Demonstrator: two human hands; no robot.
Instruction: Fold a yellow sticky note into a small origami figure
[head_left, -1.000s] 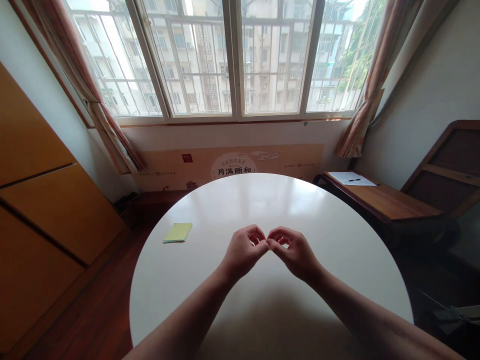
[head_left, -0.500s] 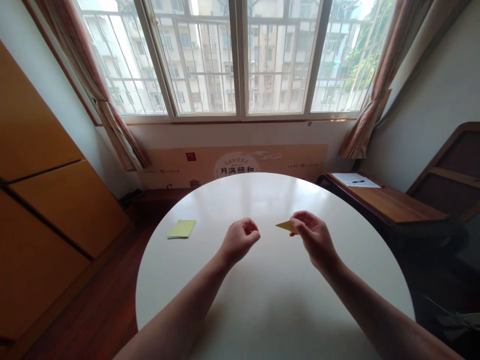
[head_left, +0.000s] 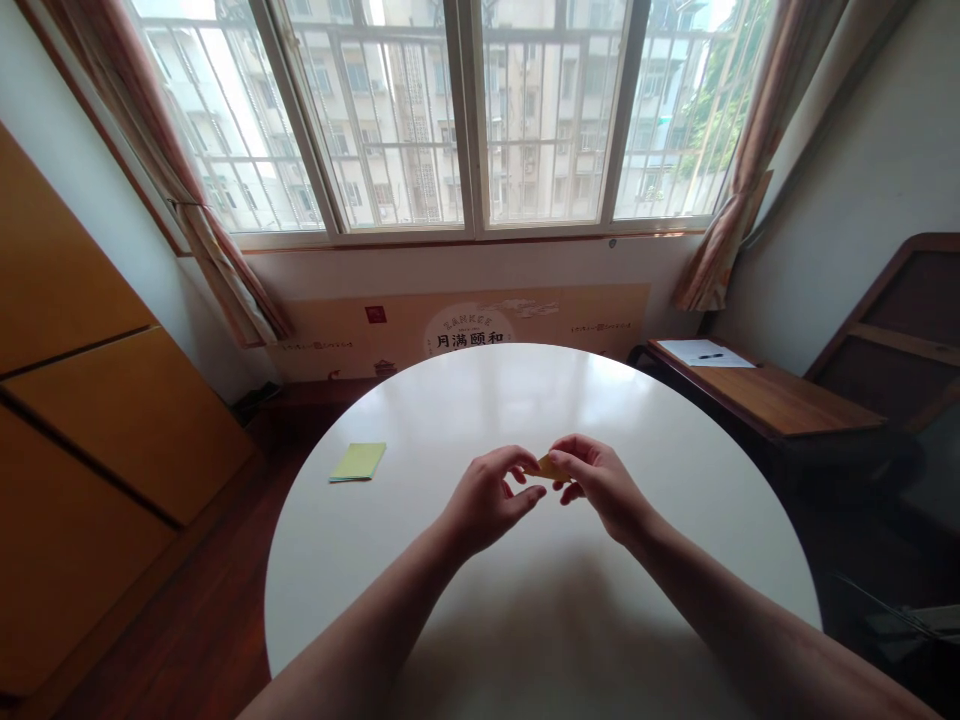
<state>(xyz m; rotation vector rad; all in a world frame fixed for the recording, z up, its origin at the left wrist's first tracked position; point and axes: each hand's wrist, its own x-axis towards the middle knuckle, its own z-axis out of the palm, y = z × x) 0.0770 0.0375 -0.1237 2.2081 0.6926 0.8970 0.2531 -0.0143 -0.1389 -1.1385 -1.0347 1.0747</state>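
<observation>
A small folded piece of yellow paper (head_left: 552,468) is pinched between the thumb and fingers of my right hand (head_left: 604,482), above the middle of the table. My left hand (head_left: 491,498) comes up to it from the left, thumb and fingers apart. Its fingertips are at the paper's left end; whether they touch it I cannot tell. Part of the paper is hidden by the fingers. At the left of the white round table (head_left: 450,400) lies a pad of yellow-green square notes (head_left: 359,461).
Right of the table, a wooden bench (head_left: 795,395) bears a white sheet (head_left: 694,352) with a dark pen (head_left: 710,356) on it. Orange cabinets (head_left: 90,420) stand at the left. A wide window (head_left: 420,120) with curtains is beyond the table.
My hands have come together. The right hand moved left with the folded paper, and the left hand moved right to its tip, its thumb and fingers spreading apart.
</observation>
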